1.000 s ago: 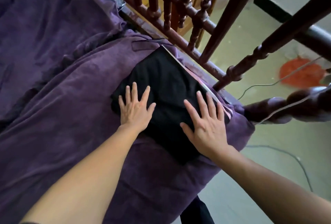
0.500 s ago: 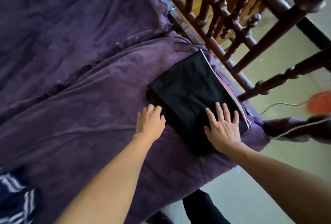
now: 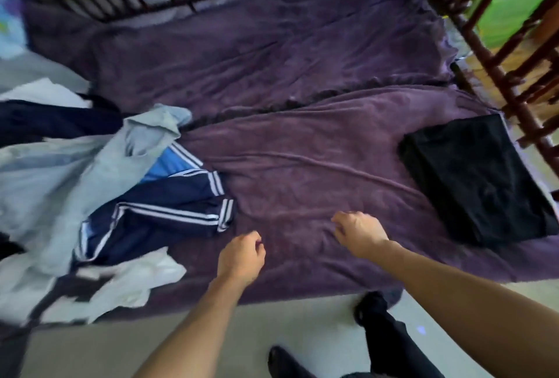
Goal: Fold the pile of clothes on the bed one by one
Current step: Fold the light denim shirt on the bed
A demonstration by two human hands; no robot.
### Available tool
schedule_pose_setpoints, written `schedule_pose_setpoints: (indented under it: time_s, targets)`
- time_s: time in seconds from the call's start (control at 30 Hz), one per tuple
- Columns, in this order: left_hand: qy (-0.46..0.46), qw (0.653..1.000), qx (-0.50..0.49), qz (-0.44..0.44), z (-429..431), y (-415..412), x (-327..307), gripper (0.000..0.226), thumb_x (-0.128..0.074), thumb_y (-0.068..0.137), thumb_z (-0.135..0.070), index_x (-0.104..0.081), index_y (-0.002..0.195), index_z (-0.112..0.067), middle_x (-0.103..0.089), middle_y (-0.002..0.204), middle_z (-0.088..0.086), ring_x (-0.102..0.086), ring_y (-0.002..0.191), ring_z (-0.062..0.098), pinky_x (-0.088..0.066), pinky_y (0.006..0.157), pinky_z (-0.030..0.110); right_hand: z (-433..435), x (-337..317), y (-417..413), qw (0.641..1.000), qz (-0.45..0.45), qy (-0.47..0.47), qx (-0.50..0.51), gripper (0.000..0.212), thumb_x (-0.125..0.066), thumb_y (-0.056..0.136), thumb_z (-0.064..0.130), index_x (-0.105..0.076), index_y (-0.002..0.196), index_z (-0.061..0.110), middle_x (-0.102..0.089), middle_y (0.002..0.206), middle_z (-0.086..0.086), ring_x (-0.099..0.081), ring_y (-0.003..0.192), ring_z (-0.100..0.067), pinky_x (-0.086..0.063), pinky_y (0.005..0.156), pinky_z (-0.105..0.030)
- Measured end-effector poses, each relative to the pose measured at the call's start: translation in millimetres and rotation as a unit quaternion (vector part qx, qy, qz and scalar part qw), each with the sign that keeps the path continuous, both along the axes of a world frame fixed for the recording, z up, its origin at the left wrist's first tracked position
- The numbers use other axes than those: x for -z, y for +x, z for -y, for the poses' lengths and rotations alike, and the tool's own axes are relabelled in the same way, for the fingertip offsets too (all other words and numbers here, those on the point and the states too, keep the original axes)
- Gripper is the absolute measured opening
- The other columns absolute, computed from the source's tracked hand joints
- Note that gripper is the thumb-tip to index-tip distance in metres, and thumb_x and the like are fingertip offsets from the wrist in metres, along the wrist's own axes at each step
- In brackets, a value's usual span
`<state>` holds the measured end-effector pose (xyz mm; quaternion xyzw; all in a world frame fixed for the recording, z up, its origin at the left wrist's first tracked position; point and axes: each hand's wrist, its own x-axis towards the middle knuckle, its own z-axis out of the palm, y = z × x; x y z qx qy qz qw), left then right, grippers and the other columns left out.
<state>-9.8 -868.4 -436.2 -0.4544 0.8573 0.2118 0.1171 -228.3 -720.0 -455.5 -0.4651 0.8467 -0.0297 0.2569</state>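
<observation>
1. Pile of clothes (image 3: pixel 90 196): unfolded, heaped on the purple blanket (image 3: pixel 302 150), well left of the folded black garment (image 3: pixel 475 178).
2. Left hand (image 3: pixel 240 256): between both, fingers loosely curled, grasping nothing.
3. Right hand (image 3: pixel 360 234): nearer the folded black garment, fingers loosely curled, empty.
4. Wooden railing (image 3: pixel 496 75): just beyond the folded black garment.
</observation>
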Motion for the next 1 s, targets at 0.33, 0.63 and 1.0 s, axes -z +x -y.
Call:
schedule_pose_setpoints:
  time_s: [0.33, 0.63, 1.0]
  targets:
    - [-0.028, 0.992, -0.122, -0.003, 76, 232, -52, 0.023, -0.051, 0.092, -0.032, -0.061, 0.112, -0.025, -0.069, 0.107, 0.0, -0.061, 0.104, 0.022, -0.044, 0.08, 0.029, 132, -46, 180, 0.996, 0.021, -0.035, -0.073, 0.027, -0.051, 0.091, 0.034, -0.063, 0.114, 0.028, -0.07, 0.111, -0.004, -0.063, 0.103, -0.03, -0.048, 0.081, -0.033]
    - [0.002, 0.98, -0.197, 0.02, 191, 317, -60, 0.019, -0.046, 0.092, -0.027, -0.062, 0.102, -0.022, -0.068, 0.099, -0.001, -0.061, 0.093, 0.021, -0.045, 0.073, 0.029, 281, -35, 259, 0.992, 0.042, -0.022, -0.115, 0.024, -0.051, 0.089, 0.035, -0.063, 0.11, 0.03, -0.068, 0.111, 0.0, -0.062, 0.102, -0.028, -0.044, 0.077, -0.033]
    - [0.02, 0.976, -0.213, 0.049, 332, 412, -64, 0.017, -0.048, 0.092, -0.025, -0.061, 0.101, -0.02, -0.062, 0.1, -0.002, -0.059, 0.096, 0.02, -0.048, 0.08, 0.033, 444, -32, 368, 0.982, 0.109, 0.028, -0.15, 0.029, -0.052, 0.091, 0.034, -0.061, 0.118, 0.028, -0.065, 0.118, 0.0, -0.059, 0.109, -0.025, -0.046, 0.086, -0.032]
